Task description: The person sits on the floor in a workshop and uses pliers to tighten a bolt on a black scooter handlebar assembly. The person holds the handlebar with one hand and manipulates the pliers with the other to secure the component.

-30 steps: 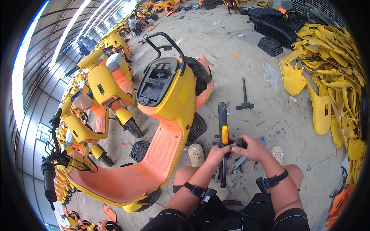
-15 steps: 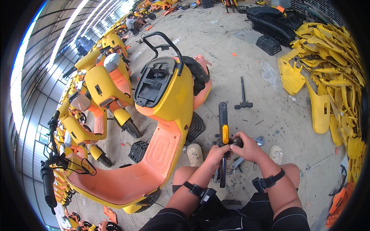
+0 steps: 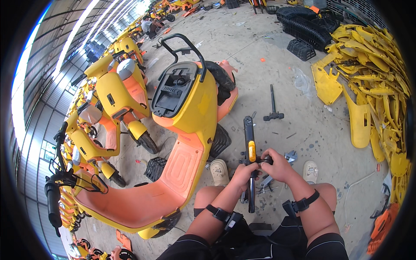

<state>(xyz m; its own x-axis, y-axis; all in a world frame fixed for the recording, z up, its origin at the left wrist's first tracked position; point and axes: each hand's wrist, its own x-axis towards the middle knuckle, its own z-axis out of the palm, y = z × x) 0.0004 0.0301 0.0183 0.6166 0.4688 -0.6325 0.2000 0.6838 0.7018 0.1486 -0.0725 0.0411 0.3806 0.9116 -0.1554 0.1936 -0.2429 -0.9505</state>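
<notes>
Between my knees stands a long dark metal bar with a yellow section (image 3: 251, 149) and a short crosspiece. My left hand (image 3: 244, 175) is closed around the bar just below the yellow section. On its right side, my right hand (image 3: 279, 167) is closed on a dark rounded piece (image 3: 268, 160) at the end of the crosspiece. Both hands nearly touch, and the fingers partly hide the joint. An adjustable wrench (image 3: 291, 156) lies on the floor beside my right wrist. Below the hands, more metal tools (image 3: 265, 187) lie partly covered.
A yellow and orange scooter (image 3: 190, 104) without a seat stands close on my left, with more scooters (image 3: 115, 97) behind it. A T-shaped dark metal part (image 3: 273, 106) lies ahead. Yellow panels (image 3: 368, 82) are heaped at right, near black baskets (image 3: 302, 49). Someone (image 3: 149, 27) sits far off.
The bar's upper end has shifted slightly left and down in the picture. Both hands keep their hold in almost the same place.
</notes>
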